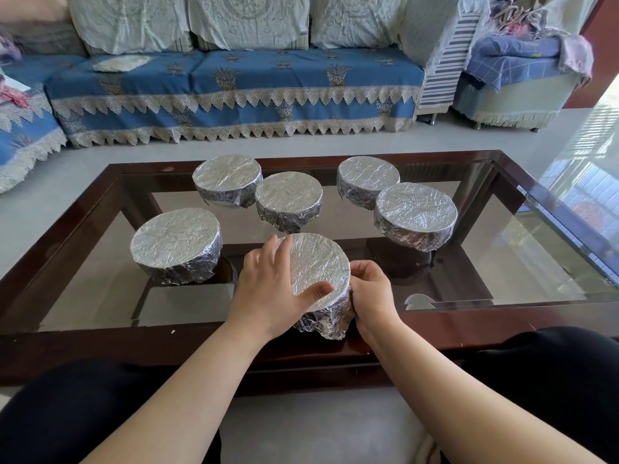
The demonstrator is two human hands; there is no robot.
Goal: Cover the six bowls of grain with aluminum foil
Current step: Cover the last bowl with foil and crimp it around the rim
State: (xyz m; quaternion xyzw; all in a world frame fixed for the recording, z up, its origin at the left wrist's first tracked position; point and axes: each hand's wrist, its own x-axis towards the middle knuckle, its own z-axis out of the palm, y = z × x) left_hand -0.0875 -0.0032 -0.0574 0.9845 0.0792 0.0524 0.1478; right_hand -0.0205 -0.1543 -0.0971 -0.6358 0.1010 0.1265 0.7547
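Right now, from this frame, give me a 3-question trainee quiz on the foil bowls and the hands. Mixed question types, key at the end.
1. True or false: one bowl on the glass table shows bare grain, with no foil.
2. Which bowl are the hands working on? A) the far left bowl B) the nearest bowl C) the right front bowl
3. Fill in: the left hand lies with its thumb on the foil top, while the right hand curls its fingers against the bowl's ____.

Key
1. False; all six show foil.
2. B
3. side, at the rim, where the foil is crimped down.
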